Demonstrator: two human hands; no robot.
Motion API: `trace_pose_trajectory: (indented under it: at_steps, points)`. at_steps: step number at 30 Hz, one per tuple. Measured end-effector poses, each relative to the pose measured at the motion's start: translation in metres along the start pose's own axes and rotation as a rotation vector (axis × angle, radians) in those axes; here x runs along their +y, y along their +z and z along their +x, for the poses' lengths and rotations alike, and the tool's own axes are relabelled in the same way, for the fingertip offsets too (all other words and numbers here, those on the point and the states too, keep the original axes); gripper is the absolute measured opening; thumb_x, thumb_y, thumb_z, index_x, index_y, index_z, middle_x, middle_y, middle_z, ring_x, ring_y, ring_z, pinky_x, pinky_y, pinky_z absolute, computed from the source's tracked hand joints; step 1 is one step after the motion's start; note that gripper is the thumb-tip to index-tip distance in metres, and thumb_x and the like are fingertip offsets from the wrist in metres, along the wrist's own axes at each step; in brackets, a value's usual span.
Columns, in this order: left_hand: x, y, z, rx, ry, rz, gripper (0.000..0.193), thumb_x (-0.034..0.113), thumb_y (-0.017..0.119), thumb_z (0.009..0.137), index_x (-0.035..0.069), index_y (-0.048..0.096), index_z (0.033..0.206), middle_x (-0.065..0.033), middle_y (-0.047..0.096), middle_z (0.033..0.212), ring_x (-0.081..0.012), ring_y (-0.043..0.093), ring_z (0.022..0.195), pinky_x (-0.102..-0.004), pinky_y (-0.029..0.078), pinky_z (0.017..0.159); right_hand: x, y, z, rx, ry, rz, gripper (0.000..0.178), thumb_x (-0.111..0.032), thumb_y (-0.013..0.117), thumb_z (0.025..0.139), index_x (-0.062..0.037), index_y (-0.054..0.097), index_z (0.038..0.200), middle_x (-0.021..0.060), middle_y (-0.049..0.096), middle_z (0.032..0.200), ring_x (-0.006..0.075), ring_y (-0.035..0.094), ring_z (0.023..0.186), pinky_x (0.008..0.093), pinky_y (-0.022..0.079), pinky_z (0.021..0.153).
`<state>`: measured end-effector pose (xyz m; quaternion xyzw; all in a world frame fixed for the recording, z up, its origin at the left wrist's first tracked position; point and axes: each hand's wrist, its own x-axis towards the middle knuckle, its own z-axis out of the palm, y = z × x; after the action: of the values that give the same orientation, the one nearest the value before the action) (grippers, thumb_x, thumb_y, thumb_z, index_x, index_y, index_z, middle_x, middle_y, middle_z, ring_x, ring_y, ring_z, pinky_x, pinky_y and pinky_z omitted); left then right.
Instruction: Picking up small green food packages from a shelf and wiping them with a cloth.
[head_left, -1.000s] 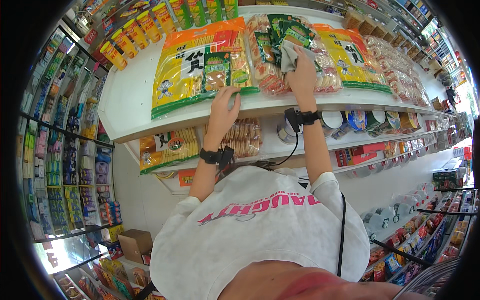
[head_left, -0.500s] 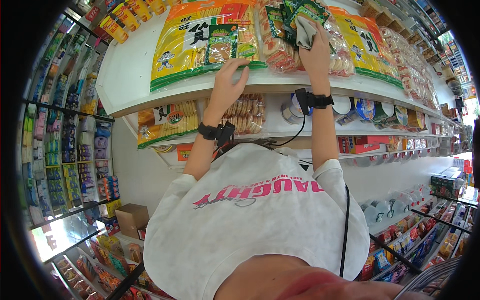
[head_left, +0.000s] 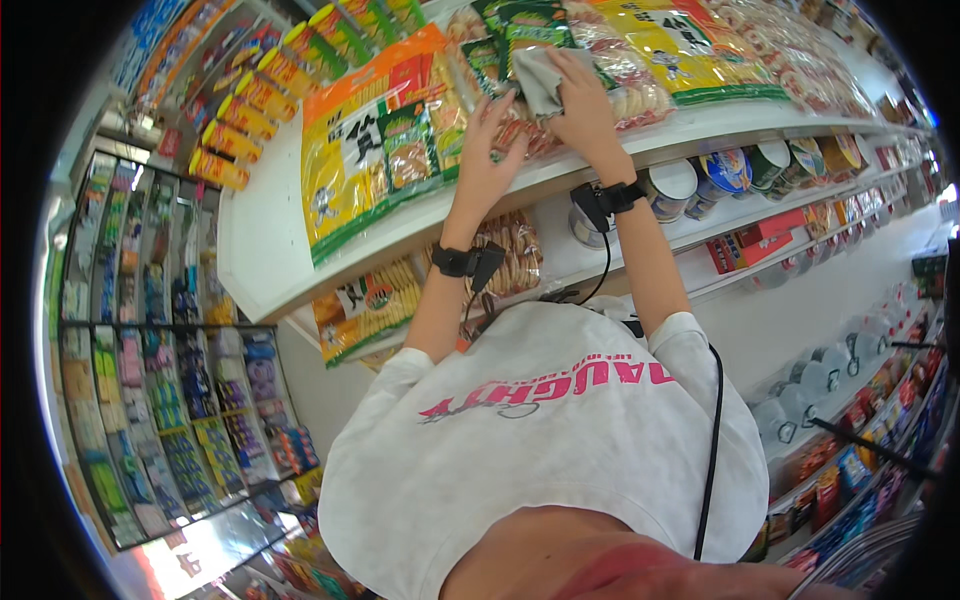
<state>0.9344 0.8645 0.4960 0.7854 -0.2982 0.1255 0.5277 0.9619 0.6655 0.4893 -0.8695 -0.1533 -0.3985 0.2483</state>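
My right hand (head_left: 587, 112) presses a folded grey cloth (head_left: 540, 82) between its fingers, over green snack packets (head_left: 537, 25) lying on a clear bag of crackers (head_left: 645, 103). My left hand (head_left: 488, 165) is just to the left of it, thumb and fingers apart, over the near edge of that clear bag; nothing shows in its grasp. Next to this hand, on the left, lies a large yellow snack bag (head_left: 345, 165) with a green lower edge. Each wrist wears a black strap with a small device.
The packages lie on a white shelf (head_left: 260, 255). Yellow tubs (head_left: 245, 118) line its far left part. Another yellow bag (head_left: 690, 50) sits to the right. Tins (head_left: 722, 172) and cracker bags (head_left: 515, 262) fill the shelf below. Stocked racks (head_left: 170, 370) stand at left.
My view has turned, so the shelf tilts more. The right hand and cloth have come lower and left on the packets; my left hand has moved from the yellow bag's edge toward the clear bag.
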Motion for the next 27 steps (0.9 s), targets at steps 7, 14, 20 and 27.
trace_pose_trajectory:
  at_steps: [7, 14, 20, 27]
  points:
    - [-0.011, -0.003, 0.012, -0.014, -0.147, -0.278, 0.05, 0.015, 0.07, 0.092, 0.003, 0.056, 0.139, -0.0163, 0.043, 0.149, -0.0202, 0.055, 0.125, -0.0297, 0.051, 0.094, -0.001, -0.016, 0.002, 0.004, -0.04, 0.171, 0.065, -0.002, 0.067, 0.069, -0.007, 0.059, 0.134, 0.008, 0.051, 0.148, 0.0307, 0.044, 0.138, 0.0413, 0.037, 0.114]
    - [0.007, 0.0, 0.003, 0.145, -0.235, -0.563, 0.035, 0.014, 0.069, 0.095, -0.006, 0.064, 0.123, -0.0107, 0.066, 0.119, -0.0153, 0.066, 0.101, -0.0274, 0.052, 0.091, -0.036, -0.05, 0.016, 0.166, -0.067, 0.517, 0.033, -0.001, 0.056, 0.094, 0.0006, 0.062, 0.126, 0.0134, 0.068, 0.122, 0.0297, 0.061, 0.118, 0.0377, 0.047, 0.102]
    - [-0.011, 0.013, 0.003, 0.412, -0.427, -0.756, 0.032, 0.008, 0.076, 0.089, -0.009, 0.06, 0.111, -0.0158, 0.068, 0.109, -0.0133, 0.068, 0.084, -0.0239, 0.054, 0.073, -0.045, -0.055, -0.008, 0.159, 0.254, 0.596, 0.025, -0.006, 0.053, 0.101, 0.0007, 0.064, 0.123, 0.0159, 0.069, 0.119, 0.0253, 0.066, 0.105, 0.0351, 0.05, 0.093]
    - [0.003, 0.005, 0.007, 0.107, -0.399, -0.82, 0.036, 0.004, 0.058, 0.095, -0.007, 0.053, 0.129, -0.0091, 0.065, 0.113, -0.0144, 0.066, 0.101, -0.0264, 0.053, 0.085, -0.054, -0.053, -0.021, -0.127, -0.081, 0.415, 0.055, 0.0, 0.068, 0.077, -0.0025, 0.06, 0.131, 0.0147, 0.057, 0.14, 0.0372, 0.051, 0.129, 0.0442, 0.041, 0.109]
